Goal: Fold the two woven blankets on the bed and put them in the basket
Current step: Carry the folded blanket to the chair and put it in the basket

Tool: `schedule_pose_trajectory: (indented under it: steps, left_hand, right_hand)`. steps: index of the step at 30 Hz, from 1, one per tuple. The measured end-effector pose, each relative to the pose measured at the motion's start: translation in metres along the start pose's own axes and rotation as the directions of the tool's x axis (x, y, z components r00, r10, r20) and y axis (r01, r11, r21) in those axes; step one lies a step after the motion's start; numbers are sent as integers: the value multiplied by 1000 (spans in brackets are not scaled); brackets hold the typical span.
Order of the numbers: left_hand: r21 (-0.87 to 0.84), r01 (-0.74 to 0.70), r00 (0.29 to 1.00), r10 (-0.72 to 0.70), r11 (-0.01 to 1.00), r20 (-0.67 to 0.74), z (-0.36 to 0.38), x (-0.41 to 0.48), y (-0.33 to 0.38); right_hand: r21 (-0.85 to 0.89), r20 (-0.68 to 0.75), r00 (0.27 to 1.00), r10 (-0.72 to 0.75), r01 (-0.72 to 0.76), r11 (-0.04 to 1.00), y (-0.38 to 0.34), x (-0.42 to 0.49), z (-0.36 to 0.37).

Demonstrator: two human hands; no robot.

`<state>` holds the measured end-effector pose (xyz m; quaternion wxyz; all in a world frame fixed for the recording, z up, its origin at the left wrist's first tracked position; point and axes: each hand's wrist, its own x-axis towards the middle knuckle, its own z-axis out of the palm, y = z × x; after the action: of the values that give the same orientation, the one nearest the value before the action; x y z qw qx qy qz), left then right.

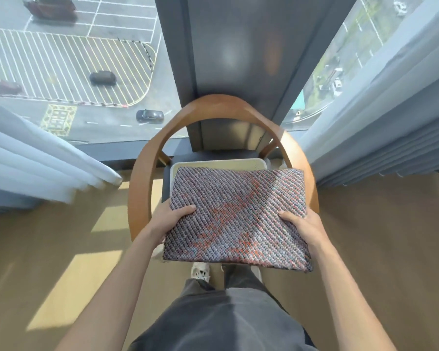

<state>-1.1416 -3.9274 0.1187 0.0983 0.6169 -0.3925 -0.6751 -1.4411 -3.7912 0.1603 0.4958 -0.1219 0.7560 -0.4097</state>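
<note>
A folded woven blanket [236, 216], grey with red-orange patches, is held flat in front of me over a cream basket [213, 164]. Only the basket's far rim shows past the blanket's far edge. My left hand [173, 217] grips the blanket's left edge, thumb on top and fingers underneath. At the right edge my right hand [302, 224] holds it the same way. The basket sits on the dark seat of a wooden chair [142, 173]. No second blanket is in view, and the basket's inside is hidden.
The chair's curved wooden back [221, 103] arcs around the basket, against a dark window pillar [238, 59]. White curtains [36, 160] hang at left and right [390, 122] of the floor-to-ceiling window. Tan floor [61, 249] lies on both sides; my legs and shoes [200, 271] are below the blanket.
</note>
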Motion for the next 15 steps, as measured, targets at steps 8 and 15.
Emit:
schedule_pose_trajectory:
  steps: [8, 15]
  left_hand:
    - [-75, -19, 998, 15, 997, -58, 51, 73, 83]
    - [-149, 68, 993, -81, 987, -82, 64, 113, 90]
  right_hand:
    - [-107, -28, 993, -116, 113, 988, -66, 97, -18]
    - [-175, -100, 988, -119, 100, 980, -67, 136, -15]
